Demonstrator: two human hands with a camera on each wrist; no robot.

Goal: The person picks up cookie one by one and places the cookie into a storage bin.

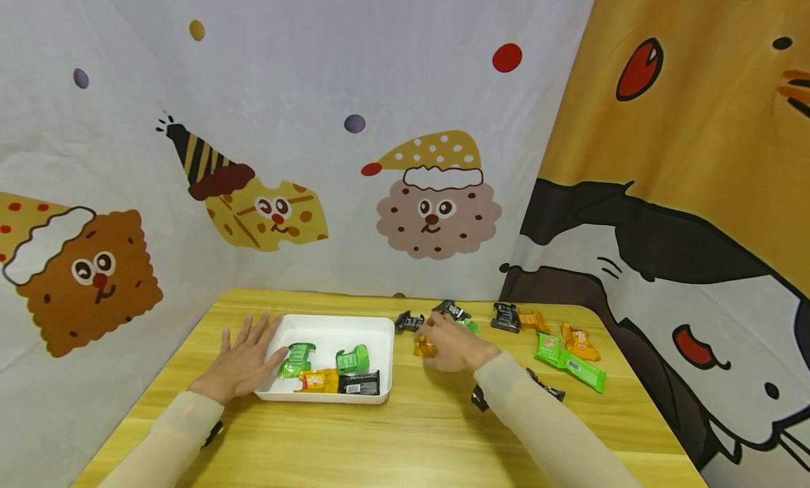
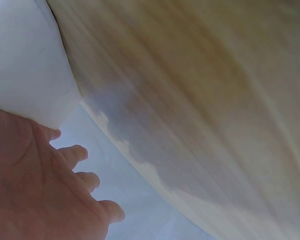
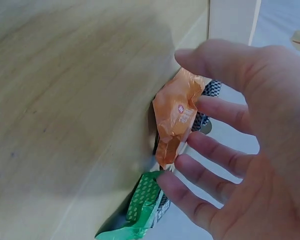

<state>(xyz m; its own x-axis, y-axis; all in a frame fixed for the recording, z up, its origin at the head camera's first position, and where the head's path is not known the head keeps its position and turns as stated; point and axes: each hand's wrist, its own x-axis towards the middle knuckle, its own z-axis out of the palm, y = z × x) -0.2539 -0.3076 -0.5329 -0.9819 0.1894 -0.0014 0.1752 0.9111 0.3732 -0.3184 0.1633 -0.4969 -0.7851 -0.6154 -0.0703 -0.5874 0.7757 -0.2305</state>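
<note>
My left hand [image 1: 243, 361] lies with fingers spread at the left side of a white tray [image 1: 387, 361], its thumb over the rim. In the left wrist view that hand [image 2: 45, 185] is beside the tray's white wall [image 2: 30, 55]. Inside the tray are green packets [image 1: 352, 359], an orange packet [image 1: 319, 380] and a black packet [image 1: 361, 383]. My right hand [image 1: 457, 344] reaches over an orange wrapped snack packet [image 3: 176, 112]. Its fingers touch or nearly touch the packet's side, and the thumb stands near its upper end. A green packet [image 3: 142, 202] lies close to the little finger.
Black packets [image 1: 409, 322] lie right of the tray. Farther right are another black packet [image 1: 505, 317], orange packets [image 1: 579, 342] and a long green packet [image 1: 571, 361]. More black packets [image 1: 545, 386] are partly hidden by the right forearm. A printed curtain [image 1: 354, 193] borders the wooden table [image 1: 405, 446].
</note>
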